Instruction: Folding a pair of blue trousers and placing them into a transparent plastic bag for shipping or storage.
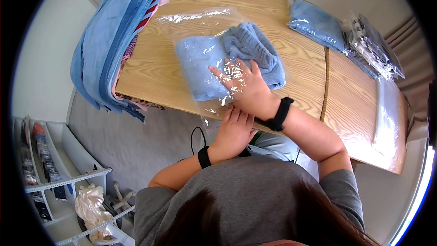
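A folded light blue knit garment (198,64), with a ribbed part doubled over at its right, lies inside a clear plastic bag (214,17) on the wooden table. My right hand (248,89) presses flat on the bag over the garment, fingers spread. Just below it, at the table's near edge, my left hand (232,132) rests with its fingers stretched out near the bag's lower end. Part of that end hangs over the edge, and my hands hide some of it. Each wrist wears a black band.
Several folded jeans and other garments (102,41) drape over the table's left end. Bagged blue clothing (316,23) and further bagged garments (371,45) lie at the far right. Clear flat bags (387,118) are stacked at the right. A divided grey shelf (68,184) stands at lower left.
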The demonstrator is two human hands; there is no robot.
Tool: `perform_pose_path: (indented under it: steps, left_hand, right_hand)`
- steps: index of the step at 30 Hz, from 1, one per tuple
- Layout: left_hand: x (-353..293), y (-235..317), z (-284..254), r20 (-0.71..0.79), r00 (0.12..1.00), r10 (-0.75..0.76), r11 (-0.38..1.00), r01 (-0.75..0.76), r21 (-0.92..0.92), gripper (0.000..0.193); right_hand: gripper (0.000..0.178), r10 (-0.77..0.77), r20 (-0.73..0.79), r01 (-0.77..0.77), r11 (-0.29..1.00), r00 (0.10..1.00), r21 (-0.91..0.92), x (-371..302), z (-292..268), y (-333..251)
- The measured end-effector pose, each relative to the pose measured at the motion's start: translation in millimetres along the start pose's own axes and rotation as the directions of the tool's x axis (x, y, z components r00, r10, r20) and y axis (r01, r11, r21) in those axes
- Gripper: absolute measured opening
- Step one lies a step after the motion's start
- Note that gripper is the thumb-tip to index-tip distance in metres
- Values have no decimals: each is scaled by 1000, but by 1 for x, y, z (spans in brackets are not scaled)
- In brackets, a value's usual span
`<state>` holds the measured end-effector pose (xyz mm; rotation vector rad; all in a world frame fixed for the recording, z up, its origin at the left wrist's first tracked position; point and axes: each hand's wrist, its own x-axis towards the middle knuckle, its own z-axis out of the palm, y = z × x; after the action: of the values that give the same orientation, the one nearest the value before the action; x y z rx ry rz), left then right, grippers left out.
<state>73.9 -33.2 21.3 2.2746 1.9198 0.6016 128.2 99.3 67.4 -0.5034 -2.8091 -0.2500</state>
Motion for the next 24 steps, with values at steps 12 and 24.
perform_pose_path:
  steps: [12, 24]
  left_hand:
    - [-4, -10, 10, 7, 998, 57, 986, -58, 154, 67]
    - [-7, -13, 21, -70, 994, 89, 962, -67, 265, 63]
  right_hand:
    - [76, -153, 164, 102, 953, 974, 285, 77, 34, 34]
    - [83, -34, 165, 11, 991, 986, 135, 130, 39, 21]
